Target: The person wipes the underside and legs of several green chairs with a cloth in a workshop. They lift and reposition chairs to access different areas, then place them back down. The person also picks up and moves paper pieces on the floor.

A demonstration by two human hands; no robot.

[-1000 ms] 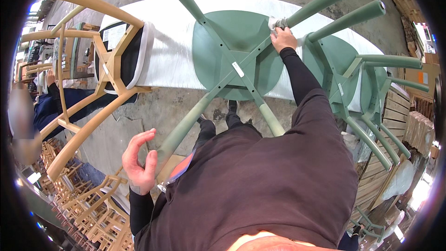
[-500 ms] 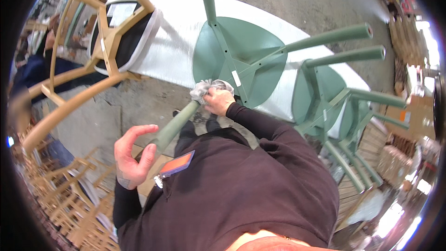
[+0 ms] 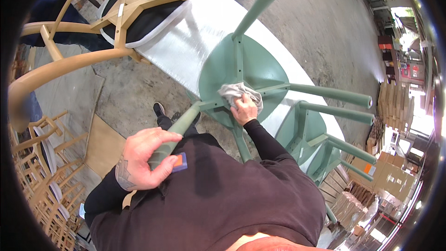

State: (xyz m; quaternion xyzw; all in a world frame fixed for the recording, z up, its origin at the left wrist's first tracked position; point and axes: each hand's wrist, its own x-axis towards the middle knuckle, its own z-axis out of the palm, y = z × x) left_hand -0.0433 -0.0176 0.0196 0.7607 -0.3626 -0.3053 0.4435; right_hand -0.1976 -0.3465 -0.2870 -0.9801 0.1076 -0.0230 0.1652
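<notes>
A green chair (image 3: 213, 69) lies upside down, its legs sticking up and out from the underside of the seat. My left hand (image 3: 143, 160) is closed round its near leg (image 3: 185, 118), close to the free end, thumb on one side and fingers on the other. In my right hand (image 3: 245, 110) is a crumpled light grey cloth (image 3: 228, 92), pressed on the crossed rails (image 3: 274, 88) under the seat. The cloth covers part of where the rails meet. Some of my right fingers are hidden in it.
The chair rests on a table with a shiny white covering (image 3: 179, 53). To its right is another upturned green chair (image 3: 292, 125); at the far left, a wooden chair (image 3: 121, 23) with a black underside. A person in dark clothes (image 3: 65, 32) is beyond it. Stacked wooden frames (image 3: 44, 176) stand lower left.
My right hand has moved the cloth from the near leg to the crossed rails. The left hand has closed round the leg. The view has shifted.
</notes>
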